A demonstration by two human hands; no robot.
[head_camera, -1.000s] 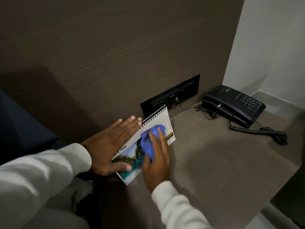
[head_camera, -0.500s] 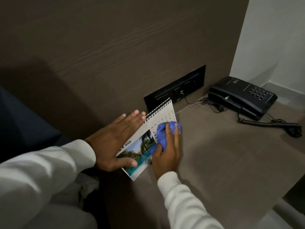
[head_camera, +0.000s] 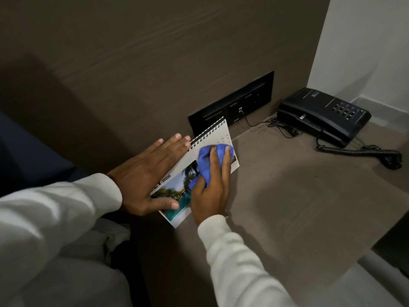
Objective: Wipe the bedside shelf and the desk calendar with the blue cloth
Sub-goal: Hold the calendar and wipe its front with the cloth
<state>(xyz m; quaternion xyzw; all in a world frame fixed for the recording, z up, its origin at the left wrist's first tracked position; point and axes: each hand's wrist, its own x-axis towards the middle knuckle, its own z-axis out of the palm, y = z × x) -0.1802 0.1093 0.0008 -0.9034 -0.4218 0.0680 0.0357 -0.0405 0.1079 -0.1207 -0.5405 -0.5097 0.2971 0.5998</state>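
Observation:
A spiral-bound desk calendar [head_camera: 174, 189] with a palm-tree photo and "2026" stands at the left end of the brown bedside shelf [head_camera: 287, 207]. My left hand [head_camera: 148, 173] lies flat along its left side, thumb across the photo, steadying it. My right hand [head_camera: 212, 187] presses the crumpled blue cloth [head_camera: 205, 160] against the calendar's front page, fingers spread over the cloth. The cloth covers most of the date grid.
A black telephone [head_camera: 323, 114] sits at the shelf's back right, its coiled cord [head_camera: 358, 151] trailing toward the right edge. A black socket panel [head_camera: 232, 105] is set in the brown wall behind the calendar. The shelf's front edge drops off at the lower right.
My right hand has slid the blue cloth across the calendar's face toward its right end and part-way back. My left hand has stayed on the calendar's left side.

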